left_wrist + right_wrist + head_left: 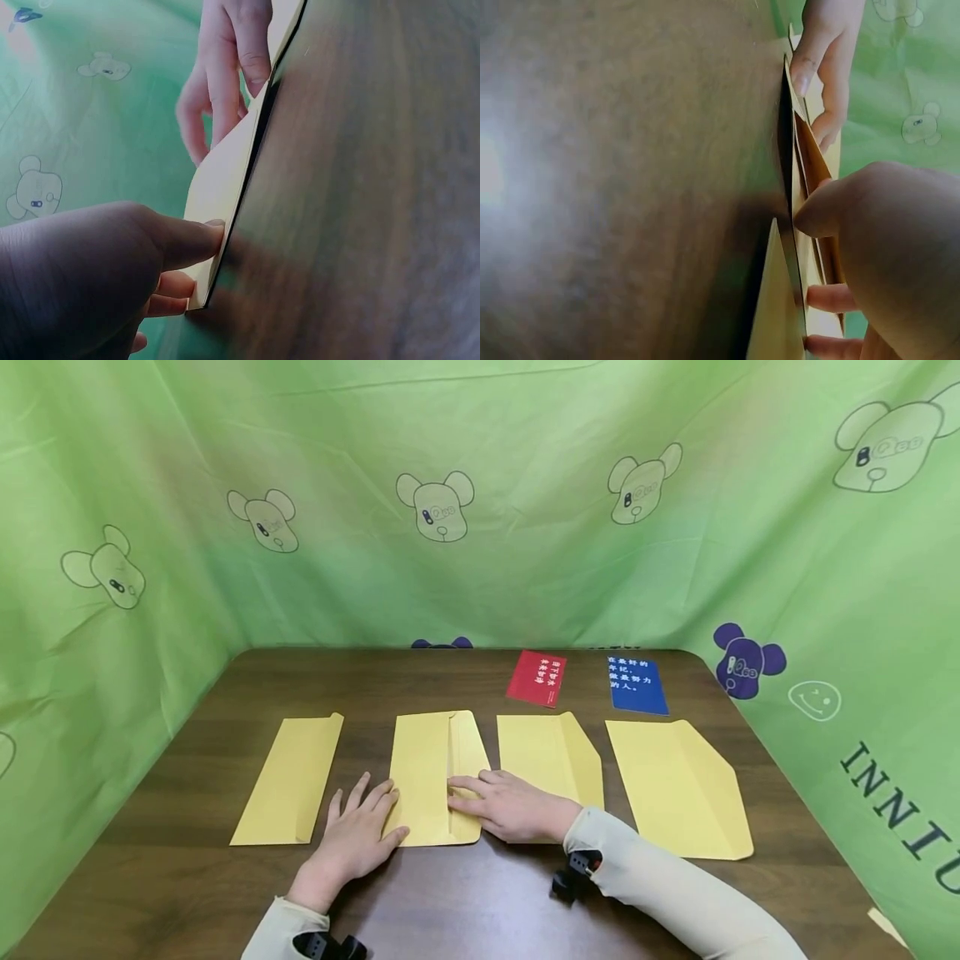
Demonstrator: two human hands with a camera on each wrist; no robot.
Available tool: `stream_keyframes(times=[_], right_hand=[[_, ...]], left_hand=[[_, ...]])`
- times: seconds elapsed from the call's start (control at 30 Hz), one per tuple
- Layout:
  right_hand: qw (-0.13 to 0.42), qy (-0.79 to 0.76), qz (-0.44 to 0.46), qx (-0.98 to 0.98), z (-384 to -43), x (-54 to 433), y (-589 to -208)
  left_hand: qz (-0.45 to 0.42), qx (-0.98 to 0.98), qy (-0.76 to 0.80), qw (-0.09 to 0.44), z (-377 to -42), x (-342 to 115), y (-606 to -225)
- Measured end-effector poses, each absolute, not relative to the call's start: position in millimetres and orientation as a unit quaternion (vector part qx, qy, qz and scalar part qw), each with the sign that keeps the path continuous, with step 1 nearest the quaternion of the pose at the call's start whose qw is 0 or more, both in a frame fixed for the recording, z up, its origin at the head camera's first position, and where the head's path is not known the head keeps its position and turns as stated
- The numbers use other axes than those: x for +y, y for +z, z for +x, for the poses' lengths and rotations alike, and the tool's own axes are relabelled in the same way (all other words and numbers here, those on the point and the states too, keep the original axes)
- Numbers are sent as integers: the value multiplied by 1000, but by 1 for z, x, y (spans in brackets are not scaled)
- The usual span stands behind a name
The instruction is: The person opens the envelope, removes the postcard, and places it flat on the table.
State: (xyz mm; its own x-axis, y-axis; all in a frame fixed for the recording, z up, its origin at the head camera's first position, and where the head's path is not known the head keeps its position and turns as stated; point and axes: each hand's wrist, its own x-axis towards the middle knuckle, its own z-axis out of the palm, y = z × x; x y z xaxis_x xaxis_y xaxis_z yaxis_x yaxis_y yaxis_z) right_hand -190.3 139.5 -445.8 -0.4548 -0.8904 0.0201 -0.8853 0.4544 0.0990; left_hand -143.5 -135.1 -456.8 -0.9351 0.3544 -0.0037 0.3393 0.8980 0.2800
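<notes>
A yellow paper envelope [420,747] lies flat between the two hands, its flap [470,747] folded out to the right. My left hand [358,835] rests on its left edge with fingers spread; in the left wrist view the thumb lies along the near edge of the envelope [225,176]. At the mouth, the extended fingers of my right hand [517,806] touch the slit and the flap. The right wrist view shows the mouth [810,150] standing slightly apart, the right thumb at it and other fingers against the flap.
To the left lies another envelope [281,785] with its narrow flap folded over. Two envelopes [532,747] [660,777] with flaps spread out lie to the right, the nearer partly under the right hand. Behind them are a red card [537,678] and a blue card [637,685].
</notes>
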Motion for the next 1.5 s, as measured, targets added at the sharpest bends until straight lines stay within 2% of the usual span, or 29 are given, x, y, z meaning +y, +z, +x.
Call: stream_keyframes(times=[0.5,0.8,1.5], right_hand=[[-26,-72,516,-853,-198,134,-438],[16,-78,532,-843,-200,135,-435],[30,-7,537,-843,-208,137,-439]], left_hand=[[176,973,144,26,-142,-137,-454],[173,974,143,25,-140,-137,-454],[175,973,144,36,-141,-136,-454]])
